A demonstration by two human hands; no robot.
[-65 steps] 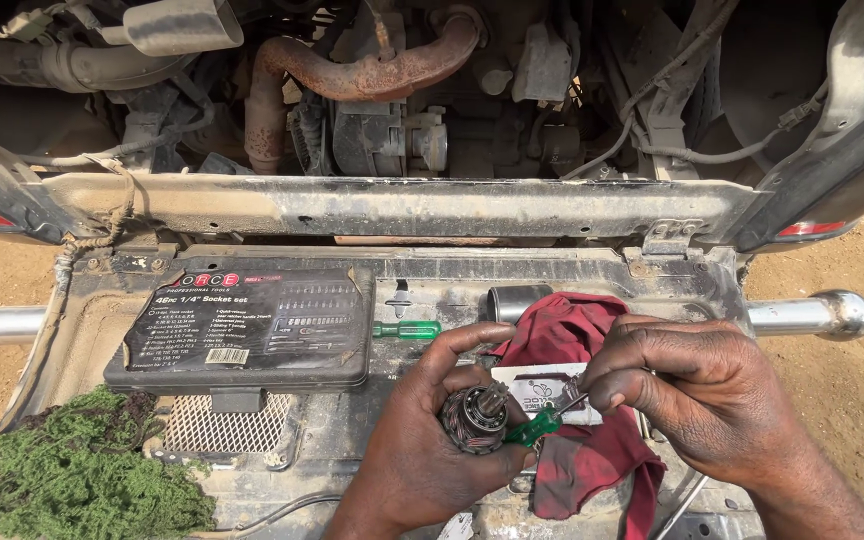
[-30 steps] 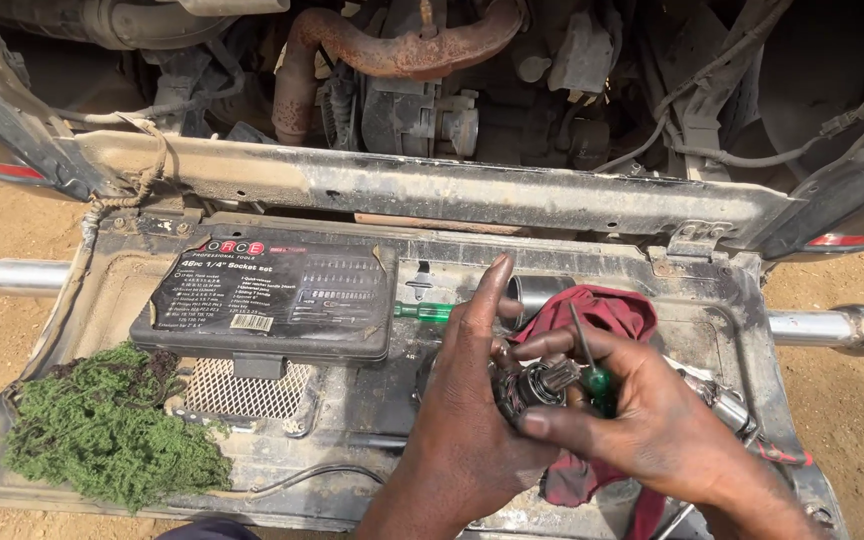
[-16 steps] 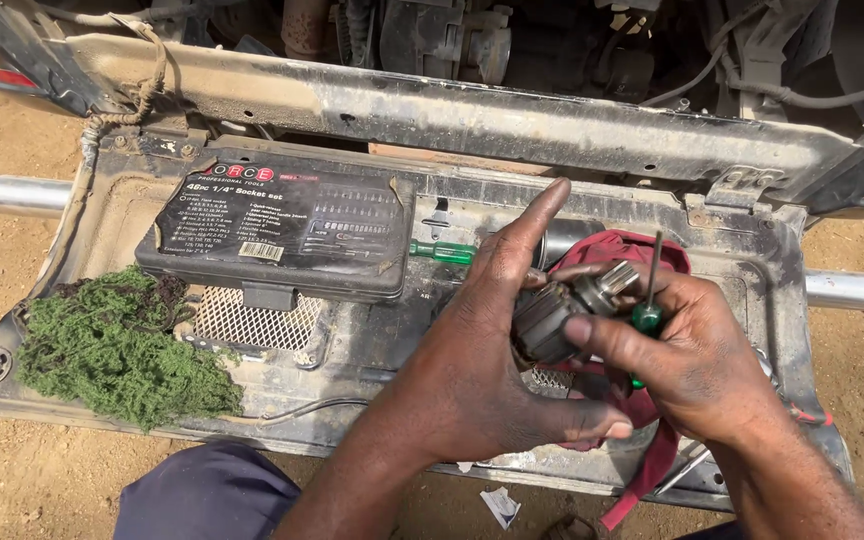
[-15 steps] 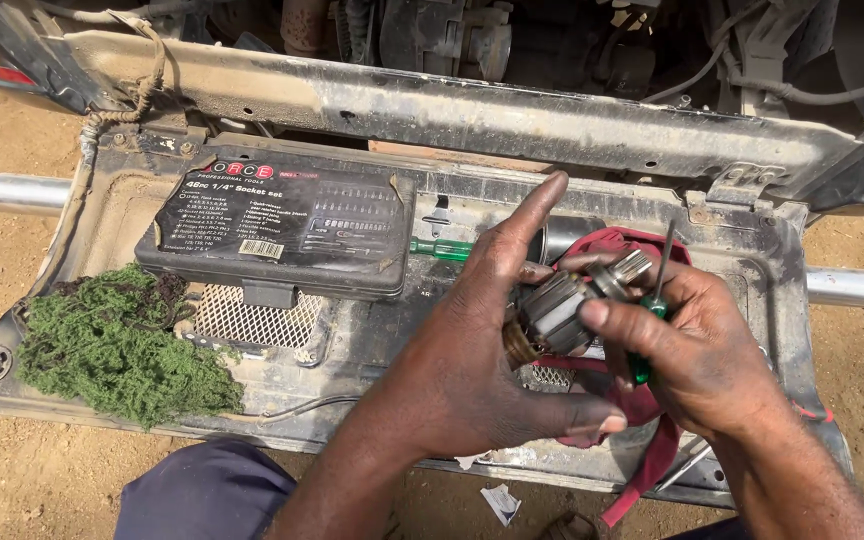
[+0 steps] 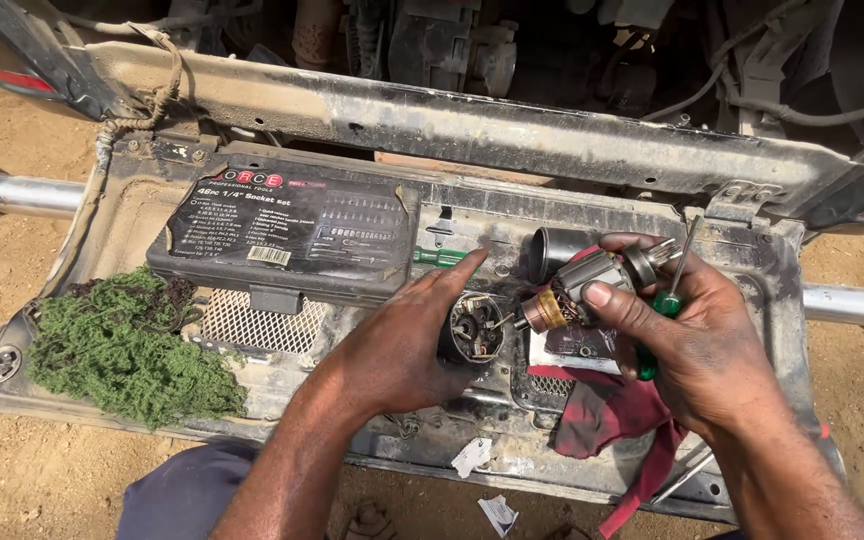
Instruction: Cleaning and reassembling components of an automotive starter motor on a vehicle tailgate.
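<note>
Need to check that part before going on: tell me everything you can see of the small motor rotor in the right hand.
The motor rotor is a short metal cylinder, grimy and dark, with a copper-coloured end toward the left and a toothed steel end at upper right. It lies tilted, pinched in the right hand, which also holds a green-handled screwdriver. Its copper end points at the round black cap in the left hand, seemingly just apart.

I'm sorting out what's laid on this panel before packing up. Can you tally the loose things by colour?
Black: 3, the socket set case, a cylindrical housing, and the round end cap in the left hand
Green: 3, the fibre wad, a green-handled tool, and a screwdriver in the right hand
Red: 1, the rag
Total: 7
</note>
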